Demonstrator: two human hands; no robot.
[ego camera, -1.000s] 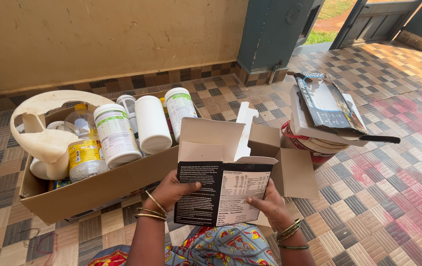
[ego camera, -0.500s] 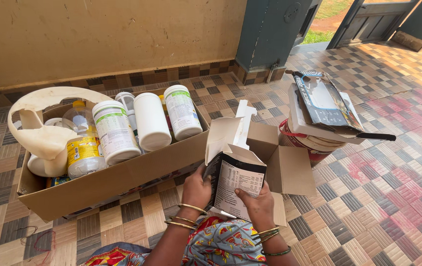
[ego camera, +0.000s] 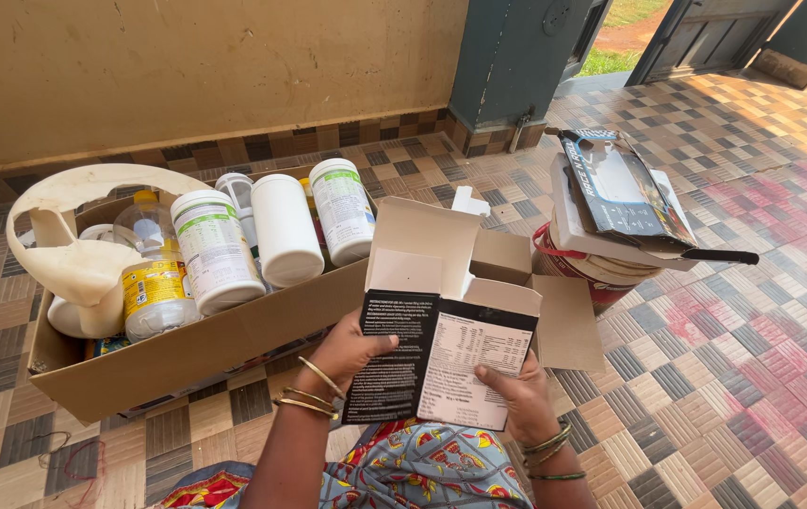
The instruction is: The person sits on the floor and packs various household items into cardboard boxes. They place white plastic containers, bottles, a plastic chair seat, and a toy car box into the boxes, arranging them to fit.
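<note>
We have turned the black carton (ego camera: 441, 363) from edge-on half a second ago to panel-up — top flap open toward 12 o'clock — left hand (ego camera: 351, 351) and right hand (ego camera: 521, 401) gripping its sides, cardboard box (ego camera: 196, 353) at 10 o'clock.

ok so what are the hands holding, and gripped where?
Both hold one black-and-white carton, top flaps open. Left hand grips its left edge, thumb on the front panel; right hand grips the lower right edge.
</note>
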